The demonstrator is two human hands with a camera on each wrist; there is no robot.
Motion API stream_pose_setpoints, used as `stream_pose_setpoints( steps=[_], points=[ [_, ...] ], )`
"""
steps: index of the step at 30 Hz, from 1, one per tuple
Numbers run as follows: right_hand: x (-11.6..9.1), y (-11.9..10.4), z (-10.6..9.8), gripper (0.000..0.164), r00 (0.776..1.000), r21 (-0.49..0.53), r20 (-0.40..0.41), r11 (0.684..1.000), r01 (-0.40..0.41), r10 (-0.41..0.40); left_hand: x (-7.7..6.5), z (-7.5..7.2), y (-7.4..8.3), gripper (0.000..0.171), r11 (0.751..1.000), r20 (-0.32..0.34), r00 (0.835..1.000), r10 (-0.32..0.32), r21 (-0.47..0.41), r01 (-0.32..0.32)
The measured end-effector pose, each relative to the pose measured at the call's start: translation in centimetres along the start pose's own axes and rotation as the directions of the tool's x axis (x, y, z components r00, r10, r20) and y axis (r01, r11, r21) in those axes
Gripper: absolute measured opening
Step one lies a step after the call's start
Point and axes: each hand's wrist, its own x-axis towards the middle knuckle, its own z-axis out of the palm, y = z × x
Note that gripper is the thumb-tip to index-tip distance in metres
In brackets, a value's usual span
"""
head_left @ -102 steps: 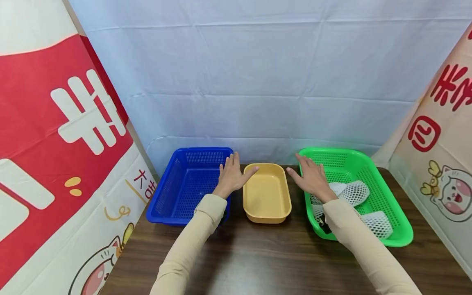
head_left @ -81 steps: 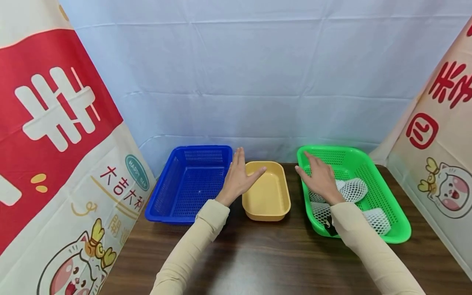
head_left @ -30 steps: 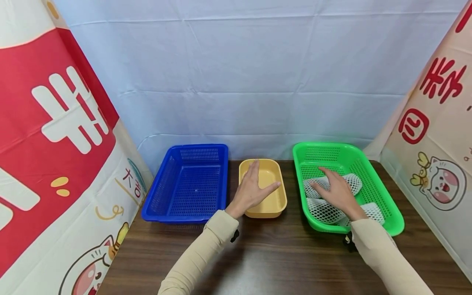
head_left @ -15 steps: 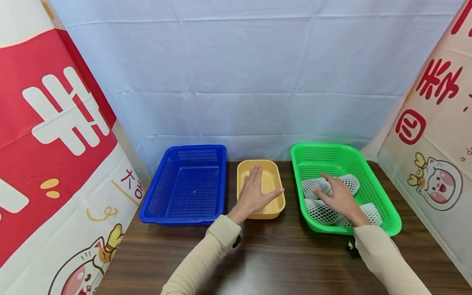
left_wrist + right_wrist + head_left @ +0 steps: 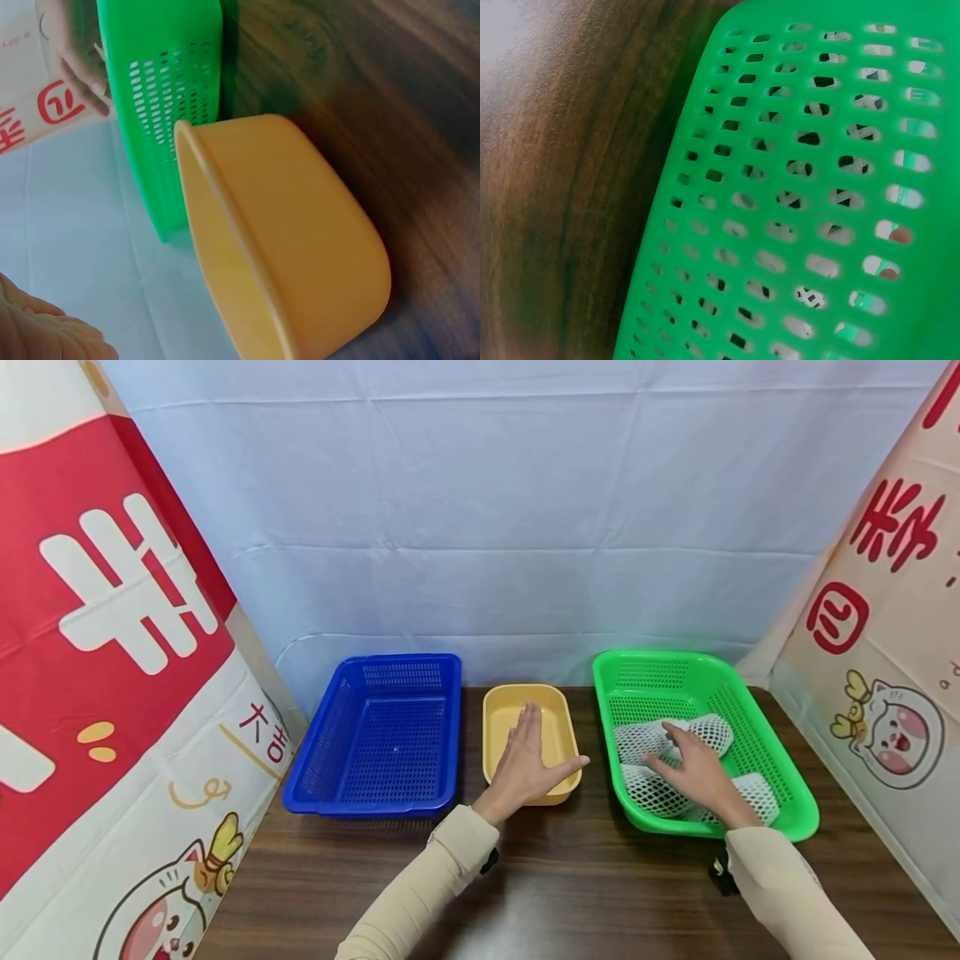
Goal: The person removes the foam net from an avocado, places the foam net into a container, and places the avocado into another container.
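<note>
My left hand [image 5: 523,768] is held over the yellow container [image 5: 557,731], fingers extended and thumb spread to the right, holding nothing. In the left wrist view the container [image 5: 300,217] appears side-on, with part of the hand [image 5: 45,330] at the lower left corner. Above the green basket [image 5: 656,672], my right hand [image 5: 697,777] has its thumb and fingers apart with nothing between them. Several objects in white foam netting lie beneath it, one [image 5: 712,732] behind the fingers and another [image 5: 757,797] by the wrist. The green basket's perforated wall [image 5: 937,300] fills most of the right wrist view.
To the left stands a blue perforated basket [image 5: 397,743]. All three containers sit on a dark wooden table [image 5: 585,893] against a pale cloth backdrop [image 5: 487,527]. Printed cloth panels [image 5: 885,652] close off both sides.
From beside the blue basket, my left hand has moved right and nearer, over the yellow container. My right hand has come nearer and rightward, over the netted objects. The containers stay put.
</note>
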Motion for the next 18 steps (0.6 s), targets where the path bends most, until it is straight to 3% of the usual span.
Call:
stream_pose_setpoints(
  steps=[18],
  points=[
    [-1.1,1.5,0.6,0.077,0.998,0.017,0.033,0.998,-0.057,0.057,-1.0,2.0,-0.2,0.110,1.000,0.056,0.998,-0.004,-0.007,0.004]
  ],
)
